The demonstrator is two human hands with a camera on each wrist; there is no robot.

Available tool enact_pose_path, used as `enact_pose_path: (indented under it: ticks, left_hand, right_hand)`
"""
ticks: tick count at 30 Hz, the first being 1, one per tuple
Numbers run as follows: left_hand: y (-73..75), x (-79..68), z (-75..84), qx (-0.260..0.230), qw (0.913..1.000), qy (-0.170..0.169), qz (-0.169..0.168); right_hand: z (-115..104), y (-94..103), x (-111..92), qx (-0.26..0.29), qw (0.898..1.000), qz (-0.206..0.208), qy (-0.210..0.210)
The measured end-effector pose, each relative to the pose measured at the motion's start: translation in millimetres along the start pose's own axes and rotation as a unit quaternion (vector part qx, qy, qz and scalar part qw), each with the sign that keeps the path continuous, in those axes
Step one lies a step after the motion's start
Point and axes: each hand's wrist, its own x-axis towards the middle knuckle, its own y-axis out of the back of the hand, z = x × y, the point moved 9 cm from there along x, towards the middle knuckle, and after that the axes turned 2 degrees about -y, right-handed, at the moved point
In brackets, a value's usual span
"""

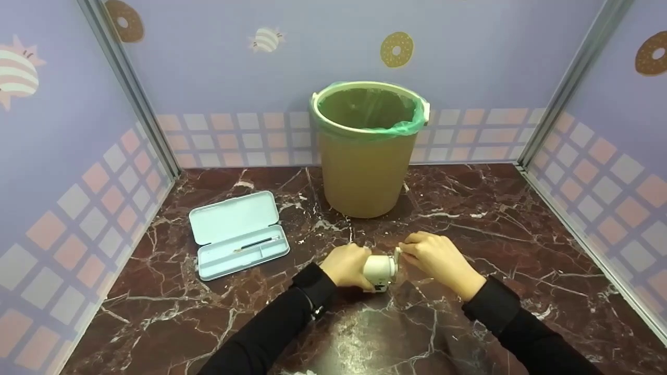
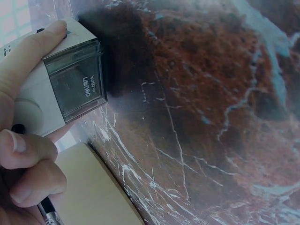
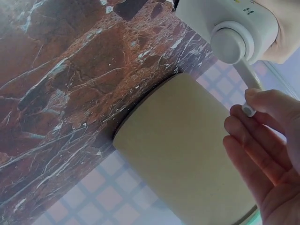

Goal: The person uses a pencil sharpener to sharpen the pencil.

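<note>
1. The left hand [image 1: 346,265] is gripping a white pencil sharpener [image 1: 379,268], its fingers wrapping the body, near the middle of the marbled table [image 1: 469,213].
2. In the left wrist view, curled fingers of that hand are also holding a dark pencil [image 2: 46,207]; whether its tip is sitting inside the sharpener, I cannot tell.
3. The right hand [image 1: 435,258] is pinching the end of the crank [image 3: 244,74] between thumb and forefinger, just right of the sharpener; its other fingers are bending loosely below.
4. A see-through drawer [image 2: 77,82] is showing at one side of the sharpener.
5. To the left, a pale blue pencil case [image 1: 234,219] is lying open, its lid leaning toward the far side; a thin dark stick [image 1: 258,242] is resting in its tray.
6. Beyond the hands, a beige bin [image 1: 367,177] is standing near the far wall [image 1: 208,62], a green bag [image 1: 404,128] lining it.
</note>
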Motion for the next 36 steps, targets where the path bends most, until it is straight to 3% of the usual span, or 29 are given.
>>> enact_pose_path:
  ticks: [11, 19, 36]
  left_hand:
    - [-2.6, -0.7, 1.5, -0.009, 1.0, -0.002, -0.004]
    - [-2.0, -1.4, 2.9, 0.002, 1.0, 0.001, -0.008]
    - [-0.9, 0.6, -0.6, -0.015, 0.9997, 0.016, -0.005]
  right_hand:
    - [10, -24.1, 4, -0.003, 1.0, -0.011, -0.023]
    - [17, -43.0, 2, 0.036, 0.998, -0.04, -0.043]
    - [12, -69.6, -9, 0.055, 0.994, -0.083, -0.034]
